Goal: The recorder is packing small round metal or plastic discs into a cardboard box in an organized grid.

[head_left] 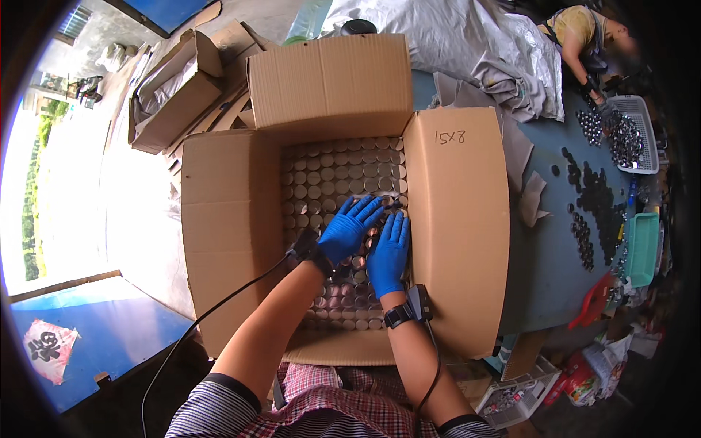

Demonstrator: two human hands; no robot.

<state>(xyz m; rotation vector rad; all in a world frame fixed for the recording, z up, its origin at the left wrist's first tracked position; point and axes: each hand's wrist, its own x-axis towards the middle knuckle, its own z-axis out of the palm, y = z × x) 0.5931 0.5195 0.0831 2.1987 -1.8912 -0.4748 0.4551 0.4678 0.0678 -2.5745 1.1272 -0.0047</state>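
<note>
An open cardboard box (pixel 461 241) stands right in front of me, its flaps folded outward. Inside, round shiny silver caps (pixel 328 175) lie in close rows across the layer. Blue gloves cover both my hands. My left hand (pixel 349 230) rests flat on the caps near the middle of the box, fingers stretched toward the far right. Beside it, my right hand (pixel 389 252) lies flat near the right inner wall, fingers pointing away from me. Neither hand grips anything. The caps beneath my palms are hidden.
A blue-grey table (pixel 544 285) extends right, with dark round pieces (pixel 595 201) scattered on it. A co-worker's gloved hand (pixel 606 109) is at a grey basket (pixel 646 120) of shiny pieces. A green tray (pixel 644 252) sits nearer. Cables trail from both my wrists.
</note>
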